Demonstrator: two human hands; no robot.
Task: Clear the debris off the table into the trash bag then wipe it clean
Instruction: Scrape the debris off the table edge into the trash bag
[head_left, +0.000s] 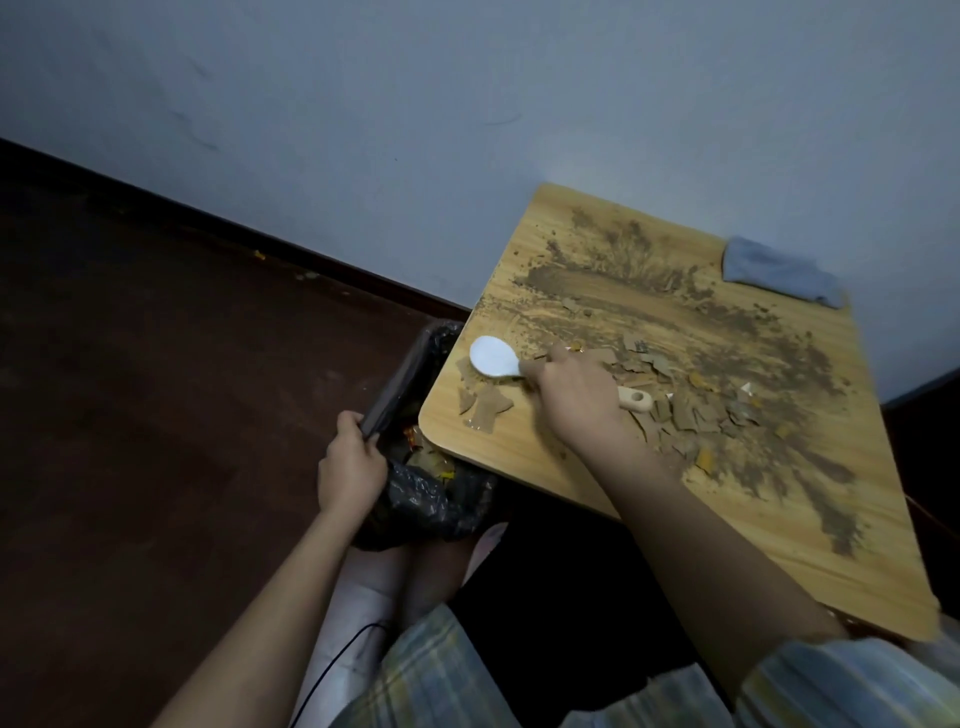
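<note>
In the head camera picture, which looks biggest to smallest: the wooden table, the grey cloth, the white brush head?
1. wooden table, by far the largest.
2. grey cloth.
3. white brush head, smallest, though it lies nearer the camera than the cloth.

A light wooden table (779, 545) is standing against the wall, its near-left corner overhanging the trash bag; brown dirt (587, 280) is lying smeared in streaks over most of the top; torn cardboard-like scraps (691, 410) are lying heaped in the middle, with a few more scraps (485, 408) sitting near the left edge; a crumpled blue-grey cloth (779, 270) is resting at the far right corner; a white brush (493, 356) with a wooden handle is lying among the scraps.
</note>
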